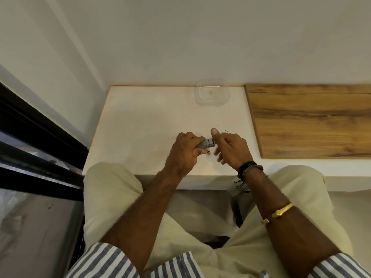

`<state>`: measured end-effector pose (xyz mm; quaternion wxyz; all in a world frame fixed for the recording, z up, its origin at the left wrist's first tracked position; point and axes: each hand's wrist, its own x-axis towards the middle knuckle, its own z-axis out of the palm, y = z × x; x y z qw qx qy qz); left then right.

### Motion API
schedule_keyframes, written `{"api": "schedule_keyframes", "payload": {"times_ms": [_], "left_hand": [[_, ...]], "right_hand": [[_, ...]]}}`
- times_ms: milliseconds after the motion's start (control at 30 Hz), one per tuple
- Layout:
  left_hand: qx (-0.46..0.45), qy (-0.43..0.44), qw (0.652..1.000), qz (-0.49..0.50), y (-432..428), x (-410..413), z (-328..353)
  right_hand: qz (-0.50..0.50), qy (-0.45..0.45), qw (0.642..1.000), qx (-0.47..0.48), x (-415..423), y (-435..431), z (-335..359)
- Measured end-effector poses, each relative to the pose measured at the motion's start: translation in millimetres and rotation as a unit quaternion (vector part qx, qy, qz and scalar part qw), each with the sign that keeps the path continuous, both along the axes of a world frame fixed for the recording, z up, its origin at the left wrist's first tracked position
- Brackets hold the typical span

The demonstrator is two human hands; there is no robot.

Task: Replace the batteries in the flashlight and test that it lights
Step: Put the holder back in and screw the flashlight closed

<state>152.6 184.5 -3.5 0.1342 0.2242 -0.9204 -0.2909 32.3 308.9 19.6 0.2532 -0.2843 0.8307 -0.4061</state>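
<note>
Head view: left hand (183, 152) fingers (195, 138) curl tight round the flashlight (205, 144); right hand (233, 150) pinches its end. Both are near the surface (140, 127) front edge, with open room to the left.

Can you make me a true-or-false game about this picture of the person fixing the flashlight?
1. The left hand holds the grey flashlight. True.
2. The clear plastic container is full of batteries. False: nothing shows inside it.
3. A small battery lies on the white table under the hands. True.
4. The flashlight lies on the wooden board. False: it is held above the white table, left of the board.
5. The black bracelet is on the left wrist. False: it is on the right wrist.
</note>
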Motion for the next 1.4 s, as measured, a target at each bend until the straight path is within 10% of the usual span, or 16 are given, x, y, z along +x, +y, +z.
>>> {"api": "schedule_keyframes", "payload": {"times_ms": [133,400,567,900,1067,1400], "left_hand": [[0.013,-0.005,1.000,0.016,-3,2,-1],[0.000,-0.018,1.000,-0.018,2,0,-1],[0.008,-0.011,1.000,0.014,-2,1,-1],[-0.008,-0.005,1.000,-0.024,2,0,0],[0.008,0.003,1.000,-0.001,1,0,-2],[0.012,0.001,1.000,-0.015,3,-1,-2]], "right_hand": [[0.083,-0.052,0.992,-0.080,-8,2,2],[-0.002,0.064,0.996,0.060,2,-1,-2],[0.087,-0.038,0.995,-0.038,-5,2,2],[0.036,0.085,0.994,0.056,1,0,1],[0.084,-0.020,0.996,-0.030,-4,3,4],[0.030,0.107,0.992,0.059,0,-2,-4]]}}
